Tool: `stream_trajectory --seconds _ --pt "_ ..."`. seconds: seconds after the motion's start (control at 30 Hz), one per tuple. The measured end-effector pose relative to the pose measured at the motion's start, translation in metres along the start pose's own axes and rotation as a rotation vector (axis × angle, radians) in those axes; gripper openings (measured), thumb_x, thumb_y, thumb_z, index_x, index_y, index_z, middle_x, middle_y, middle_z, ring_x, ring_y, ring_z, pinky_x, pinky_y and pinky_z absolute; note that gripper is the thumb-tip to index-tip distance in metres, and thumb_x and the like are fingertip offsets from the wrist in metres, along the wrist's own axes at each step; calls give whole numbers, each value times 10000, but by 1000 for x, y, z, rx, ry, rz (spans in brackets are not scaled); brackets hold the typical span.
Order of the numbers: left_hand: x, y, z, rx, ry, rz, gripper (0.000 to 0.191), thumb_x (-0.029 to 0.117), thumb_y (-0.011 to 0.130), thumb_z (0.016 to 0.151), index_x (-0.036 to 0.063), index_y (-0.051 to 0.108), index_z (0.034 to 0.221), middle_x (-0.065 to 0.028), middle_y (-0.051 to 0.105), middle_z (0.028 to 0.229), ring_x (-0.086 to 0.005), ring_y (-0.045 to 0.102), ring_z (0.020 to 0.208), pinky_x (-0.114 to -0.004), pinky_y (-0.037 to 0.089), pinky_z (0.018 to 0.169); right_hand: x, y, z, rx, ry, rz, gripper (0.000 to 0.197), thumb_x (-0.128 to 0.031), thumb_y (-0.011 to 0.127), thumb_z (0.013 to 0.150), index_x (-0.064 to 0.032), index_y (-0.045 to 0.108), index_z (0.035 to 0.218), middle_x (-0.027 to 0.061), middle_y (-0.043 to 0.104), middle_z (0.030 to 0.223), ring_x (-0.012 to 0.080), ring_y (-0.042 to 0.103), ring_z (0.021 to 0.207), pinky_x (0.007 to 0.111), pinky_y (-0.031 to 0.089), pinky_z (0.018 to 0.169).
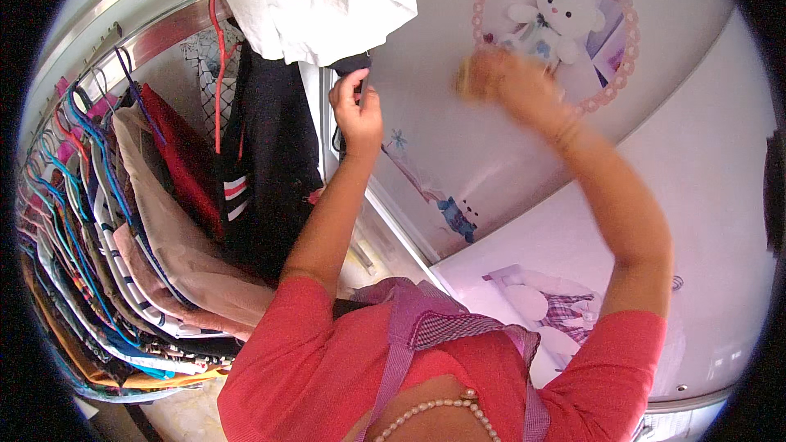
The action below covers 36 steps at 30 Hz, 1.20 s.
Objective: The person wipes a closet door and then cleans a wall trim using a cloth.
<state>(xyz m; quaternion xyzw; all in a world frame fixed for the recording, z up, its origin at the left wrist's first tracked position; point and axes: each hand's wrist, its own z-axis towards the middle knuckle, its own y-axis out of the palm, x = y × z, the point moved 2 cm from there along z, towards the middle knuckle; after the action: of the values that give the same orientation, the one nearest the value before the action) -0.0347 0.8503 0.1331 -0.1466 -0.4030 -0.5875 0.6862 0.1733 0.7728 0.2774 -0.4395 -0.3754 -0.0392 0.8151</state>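
Note:
My left hand [357, 112] is raised at the lower edge of a white cloth garment [325, 6], its fingertips against a small piece of dark fabric [350, 64] there. Whether the fingers grip that fabric is not clear. My right hand [491, 77] is blurred and raised in front of the printed wardrobe door, with something yellowish [470, 78] at its fingers that is too blurred to name. Left of my left hand hang black garments with red and white stripes [270, 153] and a coral-coloured hanger [218, 73].
Many clothes on coloured hangers [92, 129] crowd a metal rail [169, 27] at the left. Large door panels [522, 190] with printed toy bears fill the right side. A pale door-frame edge [402, 233] runs down the middle.

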Motion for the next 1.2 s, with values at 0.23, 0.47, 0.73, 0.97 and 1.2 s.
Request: stream_trajectory --seconds 0.23,0.47,0.73,0.97,1.2 --pt "-35 6 -20 -80 -235 103 407 -7 566 765 40 494 1163 -157 489 1136 -268 435 1081 -347 380 903 118 -165 94 279 387 -579 351 -63 394 845 15 501 1170 146 475 1237 280 391 1199 395 321 1013" --pt "-52 29 6 -151 -138 599 705 216 653 758 -63 294 1298 -298 293 1339 -402 307 1241 -455 259 1030 45 -96 114 208 272 -390 399 -125 452 827 -5 490 1206 147 465 1265 293 403 1202 382 304 1025" --pt "-84 60 94 -285 -275 513 503 368 586 818 -26 548 1130 -195 531 1207 -347 487 1112 -398 348 962 -124 141 11 -259 5 -318 478 -175 460 827 -63 401 1287 110 442 1282 246 421 1189 365 343 995" --pt "-141 60 86 -408 -157 424 704 576 381 874 -37 498 1200 -205 490 1262 -326 465 1162 -370 308 1004 -196 218 -68 -365 267 570 270 -111 471 815 -18 525 1063 169 532 1108 302 493 1106 421 419 895" --pt "-129 41 94 -302 -180 67 515 411 535 866 -25 568 1139 -179 604 1088 -270 554 1034 -371 385 935 -47 76 131 9 111 -412 456 -166 460 828 -20 454 1259 155 458 1271 288 380 1219 380 263 1044"
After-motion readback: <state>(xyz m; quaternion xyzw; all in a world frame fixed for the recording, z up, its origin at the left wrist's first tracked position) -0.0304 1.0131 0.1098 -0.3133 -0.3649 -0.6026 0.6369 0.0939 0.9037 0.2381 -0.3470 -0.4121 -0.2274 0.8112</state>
